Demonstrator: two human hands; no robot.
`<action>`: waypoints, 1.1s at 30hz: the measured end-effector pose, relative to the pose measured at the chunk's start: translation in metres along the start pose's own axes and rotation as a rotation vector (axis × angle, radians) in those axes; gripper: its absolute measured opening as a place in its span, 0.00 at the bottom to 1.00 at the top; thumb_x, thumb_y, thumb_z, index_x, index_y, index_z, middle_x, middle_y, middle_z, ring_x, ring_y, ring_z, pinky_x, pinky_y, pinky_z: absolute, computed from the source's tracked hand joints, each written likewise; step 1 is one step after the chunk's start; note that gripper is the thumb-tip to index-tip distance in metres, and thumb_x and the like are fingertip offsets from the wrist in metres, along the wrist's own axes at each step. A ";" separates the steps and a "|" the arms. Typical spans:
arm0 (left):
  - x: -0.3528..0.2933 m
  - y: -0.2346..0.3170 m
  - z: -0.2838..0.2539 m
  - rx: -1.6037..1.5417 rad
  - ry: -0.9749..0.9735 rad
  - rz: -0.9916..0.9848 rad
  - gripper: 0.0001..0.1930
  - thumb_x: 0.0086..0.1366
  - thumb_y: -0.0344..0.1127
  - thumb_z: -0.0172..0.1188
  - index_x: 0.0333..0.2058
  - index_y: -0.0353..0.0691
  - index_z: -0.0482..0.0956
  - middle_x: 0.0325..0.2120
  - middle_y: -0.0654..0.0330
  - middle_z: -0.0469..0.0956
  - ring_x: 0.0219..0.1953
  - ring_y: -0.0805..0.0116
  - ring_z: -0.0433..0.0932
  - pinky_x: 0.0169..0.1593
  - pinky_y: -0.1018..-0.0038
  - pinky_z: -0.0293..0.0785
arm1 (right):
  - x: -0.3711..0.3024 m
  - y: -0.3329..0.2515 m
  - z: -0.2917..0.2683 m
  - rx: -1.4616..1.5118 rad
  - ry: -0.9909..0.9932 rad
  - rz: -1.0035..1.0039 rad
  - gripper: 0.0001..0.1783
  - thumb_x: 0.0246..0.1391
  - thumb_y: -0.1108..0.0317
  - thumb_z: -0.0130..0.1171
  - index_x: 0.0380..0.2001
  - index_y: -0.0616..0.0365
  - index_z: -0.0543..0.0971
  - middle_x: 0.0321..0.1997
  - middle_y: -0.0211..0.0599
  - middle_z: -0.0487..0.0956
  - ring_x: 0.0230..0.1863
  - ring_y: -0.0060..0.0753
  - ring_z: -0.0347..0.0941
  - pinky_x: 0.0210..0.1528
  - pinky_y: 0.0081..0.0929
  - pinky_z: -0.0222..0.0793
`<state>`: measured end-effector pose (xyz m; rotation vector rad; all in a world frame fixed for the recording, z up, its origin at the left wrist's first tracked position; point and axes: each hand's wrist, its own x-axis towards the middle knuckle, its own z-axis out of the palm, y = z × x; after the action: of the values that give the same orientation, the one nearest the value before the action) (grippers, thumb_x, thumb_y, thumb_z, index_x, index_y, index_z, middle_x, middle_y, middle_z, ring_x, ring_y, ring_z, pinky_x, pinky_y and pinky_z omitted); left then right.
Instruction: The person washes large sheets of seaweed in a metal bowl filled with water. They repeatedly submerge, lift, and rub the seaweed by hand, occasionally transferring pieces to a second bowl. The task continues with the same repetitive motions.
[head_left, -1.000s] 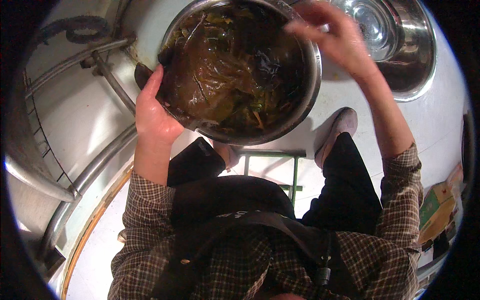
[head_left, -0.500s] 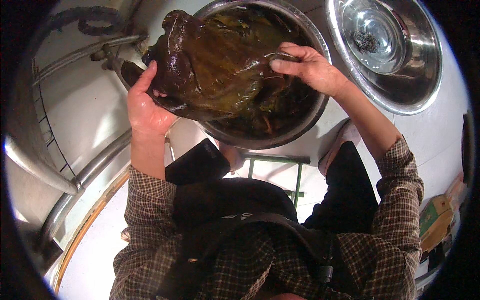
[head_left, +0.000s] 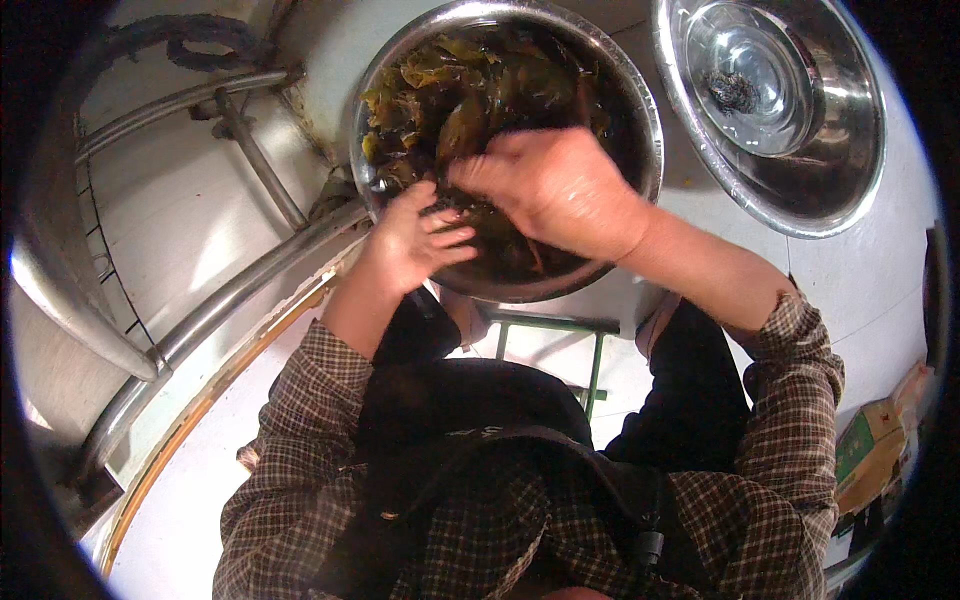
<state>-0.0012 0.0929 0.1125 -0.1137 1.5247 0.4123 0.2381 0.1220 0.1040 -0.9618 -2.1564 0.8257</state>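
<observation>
A round steel basin (head_left: 645, 120) stands in front of me, holding dark liquid and wet brown-green leafy sheets that look like kelp (head_left: 465, 125). My left hand (head_left: 412, 242) is over the basin's near left rim with fingers spread and nothing in them. Beside it, my right hand (head_left: 565, 195) reaches across the middle of the basin, its fingers pointing left and down against the kelp. Motion smears those fingertips, so whether they grip a piece is unclear.
To the right is a second, larger steel basin (head_left: 835, 185) with a dark wiry scrubber (head_left: 733, 92) in its bottom. Metal pipes (head_left: 225, 290) run along the left. A green metal frame (head_left: 598, 365) stands between my legs; a cardboard box (head_left: 868, 455) lies at far right.
The large kelp sheet stretched between both hands is no longer held up. My left hand has let go and moved right; my right hand has come left and down over the basin.
</observation>
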 end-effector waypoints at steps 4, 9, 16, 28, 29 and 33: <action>-0.020 -0.007 0.035 -0.286 -0.466 -0.022 0.28 0.71 0.52 0.56 0.63 0.43 0.66 0.58 0.52 0.71 0.56 0.52 0.74 0.62 0.52 0.70 | -0.023 -0.017 0.032 -0.056 -0.212 -0.150 0.07 0.47 0.61 0.59 0.29 0.50 0.80 0.26 0.34 0.80 0.32 0.38 0.82 0.32 0.37 0.79; -0.004 -0.013 0.019 0.004 -0.192 0.187 0.15 0.70 0.34 0.57 0.53 0.38 0.77 0.50 0.58 0.79 0.52 0.61 0.77 0.58 0.62 0.74 | -0.026 -0.033 0.042 -0.015 -0.118 -0.269 0.09 0.45 0.63 0.58 0.29 0.55 0.78 0.26 0.34 0.77 0.30 0.37 0.79 0.32 0.35 0.78; -0.019 0.009 0.026 -0.214 -0.210 0.438 0.15 0.68 0.27 0.58 0.53 0.35 0.76 0.51 0.55 0.78 0.54 0.57 0.76 0.61 0.50 0.69 | -0.049 0.004 0.040 -0.279 0.094 -0.065 0.09 0.41 0.65 0.57 0.28 0.52 0.73 0.29 0.33 0.72 0.35 0.36 0.74 0.34 0.31 0.75; -0.031 0.039 0.005 -0.192 -0.198 0.776 0.18 0.68 0.27 0.56 0.56 0.33 0.74 0.54 0.54 0.77 0.58 0.55 0.74 0.66 0.52 0.65 | -0.057 0.014 0.030 -0.192 -0.116 0.105 0.13 0.42 0.64 0.65 0.34 0.52 0.76 0.29 0.37 0.75 0.35 0.42 0.78 0.35 0.38 0.77; -0.033 0.043 0.005 -0.163 -0.145 0.814 0.18 0.68 0.27 0.56 0.56 0.33 0.74 0.54 0.54 0.77 0.58 0.55 0.74 0.66 0.52 0.66 | -0.060 0.013 0.032 -0.203 -0.149 0.104 0.14 0.42 0.64 0.65 0.34 0.52 0.76 0.29 0.37 0.75 0.34 0.43 0.78 0.36 0.38 0.76; -0.038 0.051 0.005 -0.273 -0.151 0.808 0.18 0.66 0.26 0.54 0.54 0.32 0.75 0.53 0.53 0.77 0.57 0.54 0.74 0.65 0.54 0.66 | -0.071 0.011 0.033 -0.148 -0.440 0.253 0.14 0.44 0.64 0.65 0.36 0.53 0.79 0.31 0.41 0.80 0.35 0.42 0.81 0.37 0.38 0.78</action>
<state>-0.0132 0.1349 0.1599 0.3295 1.3077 1.2420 0.2559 0.0627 0.0552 -1.2396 -2.5295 1.0937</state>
